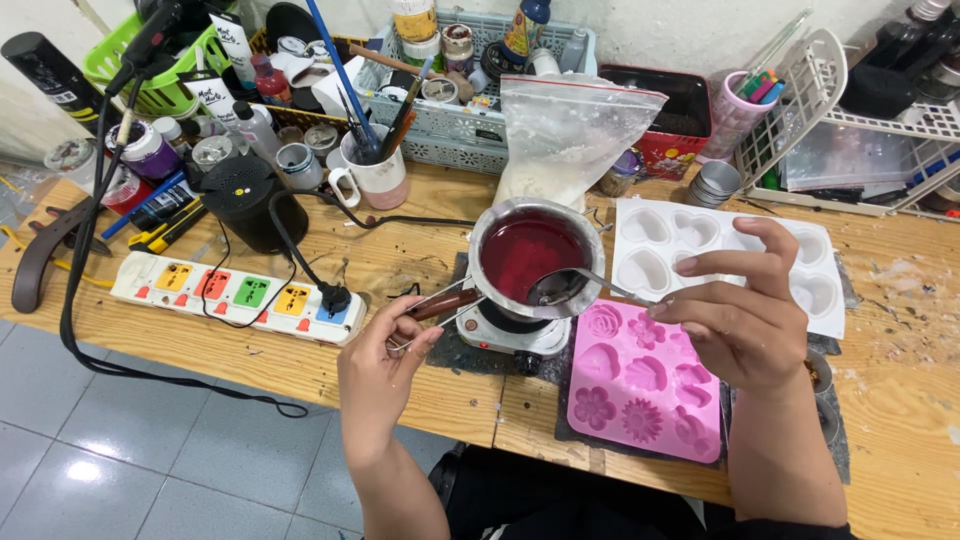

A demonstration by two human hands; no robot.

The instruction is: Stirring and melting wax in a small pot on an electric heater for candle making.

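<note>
A small steel pot (pixel 535 258) of dark red liquid sits on a little electric hot plate (pixel 510 332). My left hand (pixel 385 362) grips the pot's wooden handle (pixel 442 302) at its near end. My right hand (pixel 740 310) holds a metal spoon (pixel 568 286) whose bowl dips into the red liquid at the pot's near rim. Just right of the hot plate, under my right hand, lies a pink silicone mould (pixel 640 385) with flower and shell cavities. A white heart-shaped mould (pixel 700 250) rests behind it.
A white power strip (pixel 235 292) with coloured sockets lies to the left, a black cord plugged in. A clear bag of white flakes (pixel 565 140) stands behind the pot. A mug of brushes (pixel 372 170), baskets of jars and a white rack (pixel 850 120) crowd the back edge.
</note>
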